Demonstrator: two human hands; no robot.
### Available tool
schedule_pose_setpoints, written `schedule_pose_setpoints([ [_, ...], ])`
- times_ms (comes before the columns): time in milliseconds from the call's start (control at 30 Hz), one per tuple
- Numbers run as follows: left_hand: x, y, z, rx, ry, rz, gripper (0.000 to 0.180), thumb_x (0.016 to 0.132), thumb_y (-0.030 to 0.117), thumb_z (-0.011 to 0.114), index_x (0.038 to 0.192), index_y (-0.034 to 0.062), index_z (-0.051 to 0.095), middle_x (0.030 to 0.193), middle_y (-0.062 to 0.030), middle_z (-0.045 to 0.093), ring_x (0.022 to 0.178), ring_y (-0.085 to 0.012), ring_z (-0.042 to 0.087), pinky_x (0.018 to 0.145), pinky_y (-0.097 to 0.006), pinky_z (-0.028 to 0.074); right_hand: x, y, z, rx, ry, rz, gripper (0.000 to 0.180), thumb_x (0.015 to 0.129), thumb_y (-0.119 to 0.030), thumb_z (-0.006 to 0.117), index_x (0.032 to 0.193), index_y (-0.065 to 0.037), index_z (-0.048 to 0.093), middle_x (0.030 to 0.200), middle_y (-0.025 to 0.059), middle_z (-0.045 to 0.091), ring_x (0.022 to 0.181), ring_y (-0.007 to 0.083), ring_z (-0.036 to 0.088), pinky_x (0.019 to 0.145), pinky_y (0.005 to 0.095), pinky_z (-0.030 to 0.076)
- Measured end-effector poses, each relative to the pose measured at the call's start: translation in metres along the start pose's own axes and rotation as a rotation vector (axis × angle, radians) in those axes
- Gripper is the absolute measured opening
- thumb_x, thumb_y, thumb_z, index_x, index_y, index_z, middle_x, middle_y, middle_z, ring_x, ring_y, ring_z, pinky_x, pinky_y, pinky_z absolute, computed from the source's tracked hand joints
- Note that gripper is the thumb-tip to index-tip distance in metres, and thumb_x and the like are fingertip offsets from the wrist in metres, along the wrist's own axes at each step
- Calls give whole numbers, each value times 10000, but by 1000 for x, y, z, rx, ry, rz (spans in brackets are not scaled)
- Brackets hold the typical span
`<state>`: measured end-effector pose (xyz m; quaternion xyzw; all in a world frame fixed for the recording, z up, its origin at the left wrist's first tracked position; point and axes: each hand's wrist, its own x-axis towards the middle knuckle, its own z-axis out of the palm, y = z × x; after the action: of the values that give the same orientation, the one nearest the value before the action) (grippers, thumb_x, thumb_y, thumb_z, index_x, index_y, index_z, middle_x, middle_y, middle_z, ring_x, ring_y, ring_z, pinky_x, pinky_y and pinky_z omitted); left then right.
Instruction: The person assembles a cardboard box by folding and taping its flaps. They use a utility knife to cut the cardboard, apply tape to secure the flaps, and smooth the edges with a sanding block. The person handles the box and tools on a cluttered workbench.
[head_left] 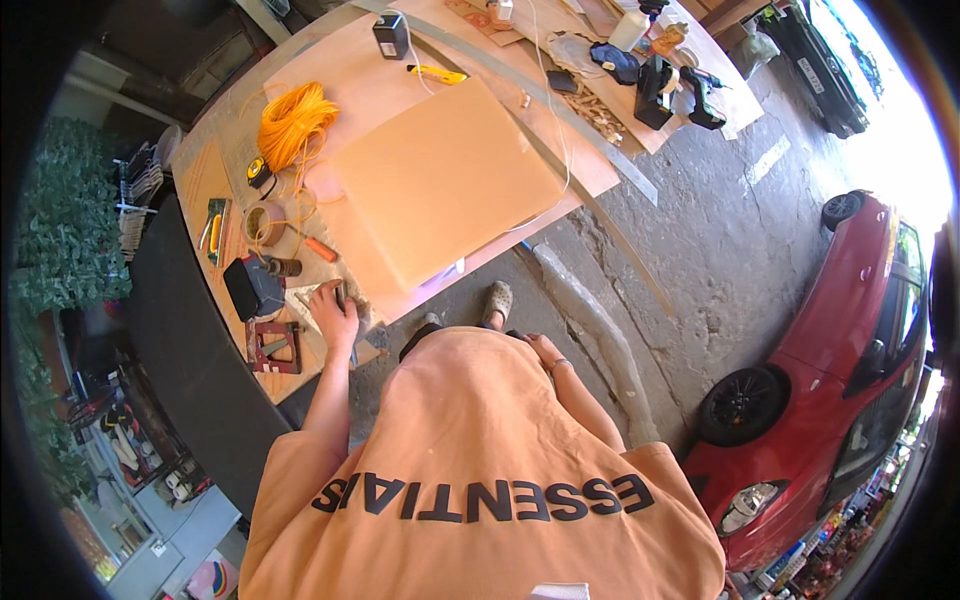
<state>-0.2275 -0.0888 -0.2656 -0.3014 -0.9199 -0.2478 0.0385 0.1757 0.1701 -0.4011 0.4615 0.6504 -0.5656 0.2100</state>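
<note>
Head view: the left hand [335, 312] lies on the worktop [205, 180], its grip apparently closing on a thin dark tool [343, 296] at the near edge, so picking up seems the step in hand. The right hand [545, 350] hangs at the hip, its grip unreadable. Beside them lie a smooth pale board [445, 175] and coiled orange cord [295, 122].

A bright orange coiled cord [293, 124] and a pale peach flat square board [445, 178] lie on the tan plywood worktop [340, 70]; a glossy red car [850, 330] stands right, on grey pavement [720, 240].
</note>
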Motion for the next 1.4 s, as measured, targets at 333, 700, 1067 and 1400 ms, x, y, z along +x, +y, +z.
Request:
schedule_pose_setpoints([
  [333, 2, 17, 24, 175, 81, -201, 380, 862, 271, 694, 1153, 59, 576, 1149, -202, 548, 1132, -420, 501, 974, -541, 397, 15, 44, -61, 36, -62, 27, 484, 1033, -422, 564, 1196, 1, 734, 1131, 189, 765, 1058, 263, 709, 933, 410, 517],
  [700, 3, 21, 23, 161, 102, -212, 352, 858, 252, 682, 1130, 59, 571, 1143, -199, 542, 1145, -422, 506, 986, -539, 393, 28, 81, -87, -67, -46, -87, 379, 999, -317, 606, 1168, -10, 750, 1136, 154, 773, 1038, 238, 702, 922, 407, 525],
  [1067, 2, 19, 23, 174, 129, -170, 344, 843, 235, 678, 1119, 59, 570, 1132, -201, 545, 1112, -433, 516, 942, -555, 407, 38, 116, -85, -78, -98, -93, 404, 1013, -349, 590, 1163, -11, 751, 1120, 173, 771, 1022, 228, 704, 909, 417, 525],
  [1400, 2, 15, 25, 143, 156, -137, 326, 845, 225, 674, 1111, 60, 580, 1116, -204, 552, 1090, -436, 524, 920, -554, 414, 38, 111, -84, -18, -162, -20, 388, 1021, -316, 561, 1201, -19, 734, 1181, 183, 751, 1036, 240, 707, 930, 405, 535],
])
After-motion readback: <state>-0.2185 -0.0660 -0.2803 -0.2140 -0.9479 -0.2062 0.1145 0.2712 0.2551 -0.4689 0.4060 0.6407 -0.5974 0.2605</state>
